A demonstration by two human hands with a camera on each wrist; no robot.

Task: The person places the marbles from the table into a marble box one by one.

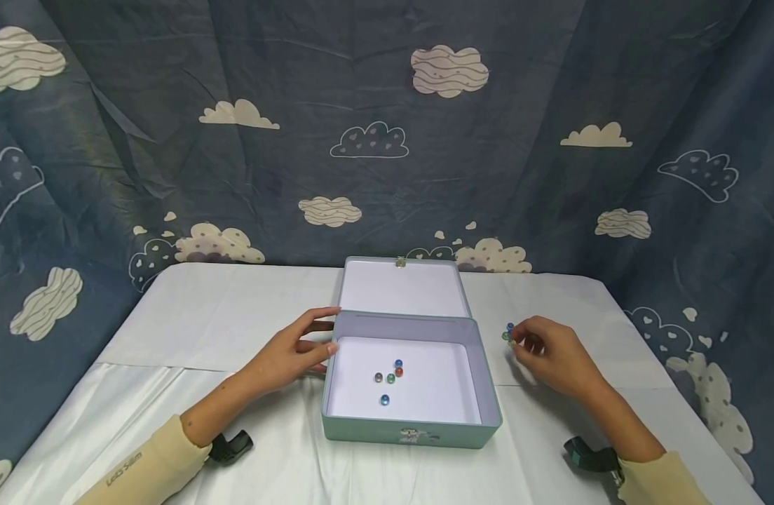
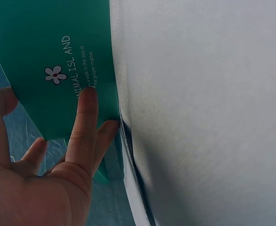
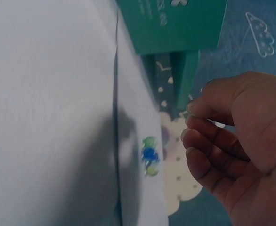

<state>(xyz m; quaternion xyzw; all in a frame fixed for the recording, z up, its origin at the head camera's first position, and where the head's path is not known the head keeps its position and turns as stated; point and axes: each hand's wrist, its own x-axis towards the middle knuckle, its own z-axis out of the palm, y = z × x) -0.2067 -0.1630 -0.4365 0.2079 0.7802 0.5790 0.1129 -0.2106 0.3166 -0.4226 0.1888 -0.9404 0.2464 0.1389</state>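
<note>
A green metal tin box [image 1: 412, 431] stands on the table with its hinged lid [image 1: 402, 287] laid back. Inside lie several glass marbles [image 1: 390, 378], blue, green, red-orange and grey. My left hand [image 1: 301, 351] rests against the box's left wall, fingers spread and mostly straight; in the left wrist view one finger lies on the printed lettering. To the right of the box, my right hand [image 1: 554, 354] hovers with bent fingers, thumb and index tips together, beside a small cluster of blue and green marbles [image 3: 150, 154]. I cannot tell whether a marble is between those fingertips.
A white cloth [image 1: 191, 315] covers the table, with a crease running across it. Behind hangs a dark blue curtain [image 1: 362, 84] printed with clouds. Dark wrist cameras [image 1: 231, 447] sit at both cuffs.
</note>
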